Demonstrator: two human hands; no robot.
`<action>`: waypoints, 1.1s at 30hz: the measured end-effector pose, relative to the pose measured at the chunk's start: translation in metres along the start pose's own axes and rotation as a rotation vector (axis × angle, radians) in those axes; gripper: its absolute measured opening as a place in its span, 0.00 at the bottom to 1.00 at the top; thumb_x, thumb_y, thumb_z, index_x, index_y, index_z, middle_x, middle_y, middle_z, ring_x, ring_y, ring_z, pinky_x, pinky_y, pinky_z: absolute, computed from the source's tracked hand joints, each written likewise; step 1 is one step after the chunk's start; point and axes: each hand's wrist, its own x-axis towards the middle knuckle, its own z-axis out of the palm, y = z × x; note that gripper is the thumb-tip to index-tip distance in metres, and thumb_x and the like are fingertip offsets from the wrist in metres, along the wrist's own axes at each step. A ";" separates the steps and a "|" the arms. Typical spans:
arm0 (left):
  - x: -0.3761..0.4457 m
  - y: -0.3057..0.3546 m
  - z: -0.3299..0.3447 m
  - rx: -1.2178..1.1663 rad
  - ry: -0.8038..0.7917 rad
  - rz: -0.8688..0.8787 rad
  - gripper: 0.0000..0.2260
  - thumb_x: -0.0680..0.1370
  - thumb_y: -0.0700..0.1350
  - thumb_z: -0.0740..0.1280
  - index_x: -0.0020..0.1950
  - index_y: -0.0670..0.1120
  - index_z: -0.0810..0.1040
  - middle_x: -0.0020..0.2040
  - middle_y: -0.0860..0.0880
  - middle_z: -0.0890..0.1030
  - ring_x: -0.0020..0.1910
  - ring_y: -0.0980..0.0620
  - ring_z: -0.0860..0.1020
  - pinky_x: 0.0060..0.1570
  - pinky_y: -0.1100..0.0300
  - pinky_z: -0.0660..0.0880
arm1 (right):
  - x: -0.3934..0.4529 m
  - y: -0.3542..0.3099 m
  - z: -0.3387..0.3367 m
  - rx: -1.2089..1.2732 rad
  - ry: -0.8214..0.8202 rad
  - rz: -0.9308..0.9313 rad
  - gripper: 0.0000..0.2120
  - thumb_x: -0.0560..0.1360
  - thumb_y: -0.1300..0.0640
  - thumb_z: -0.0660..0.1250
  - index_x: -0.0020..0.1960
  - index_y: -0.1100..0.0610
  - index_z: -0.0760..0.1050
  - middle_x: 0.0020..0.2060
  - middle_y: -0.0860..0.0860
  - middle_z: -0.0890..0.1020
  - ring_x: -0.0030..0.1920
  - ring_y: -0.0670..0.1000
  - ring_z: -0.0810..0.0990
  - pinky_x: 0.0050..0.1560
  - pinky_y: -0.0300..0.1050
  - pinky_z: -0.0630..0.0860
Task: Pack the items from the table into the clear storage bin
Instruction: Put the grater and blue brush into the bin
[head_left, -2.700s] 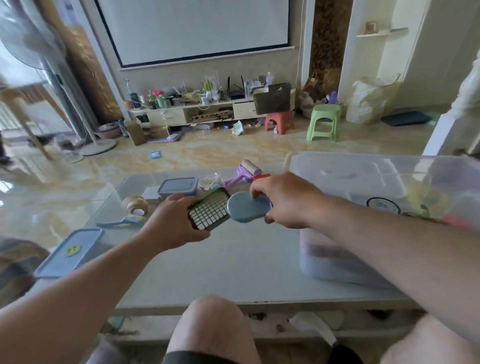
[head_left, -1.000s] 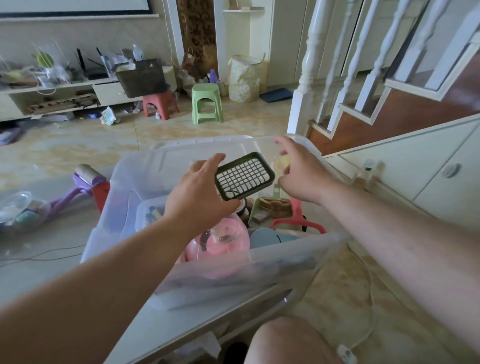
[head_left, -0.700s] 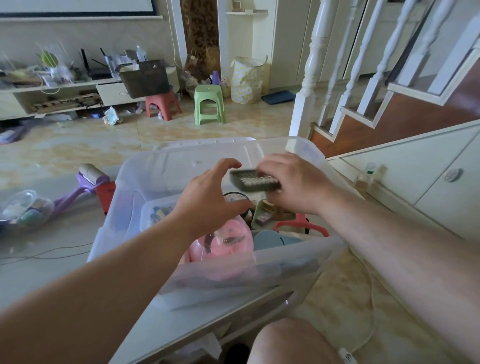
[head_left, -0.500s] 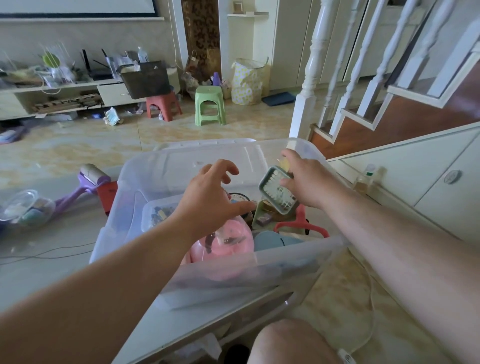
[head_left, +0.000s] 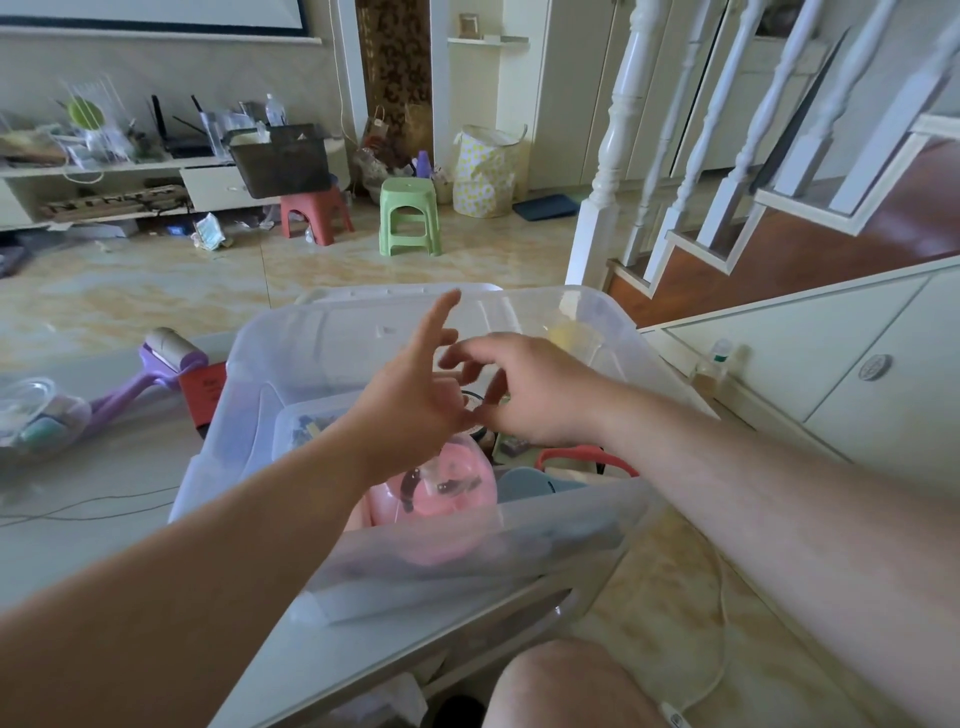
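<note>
The clear storage bin stands on the glass table, with a pink round item, a grey-blue piece, a red handle and a small clear box inside. Both hands hover over the bin's middle. My left hand is open, fingers spread, one pointing up. My right hand is open too, fingers loosely curled, nothing between them. The green grid insert is hidden behind my hands.
On the table left of the bin lie a purple lint roller, a red box and a clear bag of small items. A thin cable crosses the table. A white cabinet and staircase rise on the right.
My right hand took the green grid insert from the left, tipped it down into the bin and let it go. Both hands now hold nothing.
</note>
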 end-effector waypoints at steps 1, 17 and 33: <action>-0.001 0.001 0.000 -0.004 -0.011 -0.009 0.46 0.78 0.32 0.69 0.79 0.71 0.50 0.71 0.53 0.72 0.56 0.58 0.82 0.54 0.57 0.81 | 0.002 -0.004 0.003 -0.073 -0.022 -0.050 0.25 0.73 0.67 0.71 0.66 0.47 0.77 0.55 0.44 0.77 0.47 0.41 0.80 0.45 0.33 0.78; 0.006 0.002 -0.005 0.469 0.165 -0.043 0.28 0.71 0.36 0.65 0.69 0.55 0.74 0.69 0.50 0.68 0.63 0.46 0.71 0.52 0.55 0.71 | 0.008 0.047 0.004 -0.743 -0.220 0.316 0.07 0.74 0.45 0.68 0.47 0.46 0.82 0.52 0.48 0.73 0.58 0.56 0.67 0.53 0.56 0.72; -0.101 -0.030 -0.165 0.796 0.208 -0.065 0.22 0.76 0.53 0.68 0.71 0.61 0.73 0.73 0.53 0.70 0.74 0.46 0.62 0.71 0.47 0.66 | 0.050 -0.118 0.026 -0.278 0.209 -0.019 0.29 0.70 0.56 0.74 0.71 0.50 0.74 0.67 0.54 0.75 0.67 0.56 0.74 0.68 0.47 0.70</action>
